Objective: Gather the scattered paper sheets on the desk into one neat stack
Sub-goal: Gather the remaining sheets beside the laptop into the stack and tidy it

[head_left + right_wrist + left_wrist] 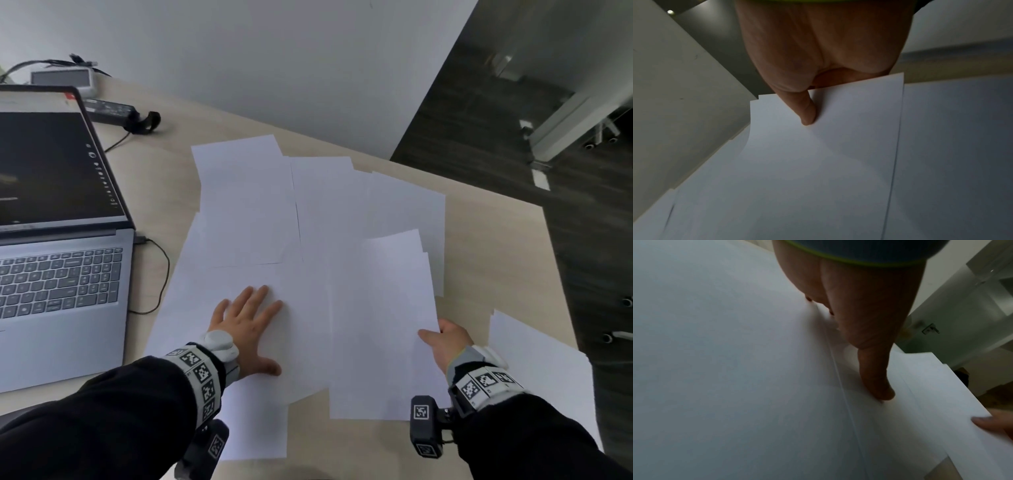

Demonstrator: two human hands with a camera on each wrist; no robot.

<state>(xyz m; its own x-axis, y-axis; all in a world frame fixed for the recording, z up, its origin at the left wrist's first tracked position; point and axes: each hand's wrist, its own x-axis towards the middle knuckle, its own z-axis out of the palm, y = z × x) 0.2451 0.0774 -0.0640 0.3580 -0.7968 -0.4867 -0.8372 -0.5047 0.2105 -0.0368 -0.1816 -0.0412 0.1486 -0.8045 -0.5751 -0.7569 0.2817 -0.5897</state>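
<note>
The gathering is barely begun: white paper sheets (308,212) lie fanned over the middle and right of the desk (164,171), overlapping one another, with no tidy stack yet. The right hand (445,342) pinches the near right edge of a small bundle (380,325), thumb on top as the right wrist view shows, the other fingers hidden beneath; at least two edges show in that bundle. The left hand (248,329) lies flat with fingers spread and straight on a sheet (212,301) near the middle, pressing it down and grasping nothing.

The next move likely calls for sliding the held bundle over the pinned sheet, or drawing that sheet under it, then reaching for the far sheets.

By count I make roughly eight or nine sheets, though the overlaps make this unsure; one lone sheet (534,359) lies apart at the near right edge. One open laptop (61,274) stands on the left, with one power adapter (109,109) behind it.
</note>
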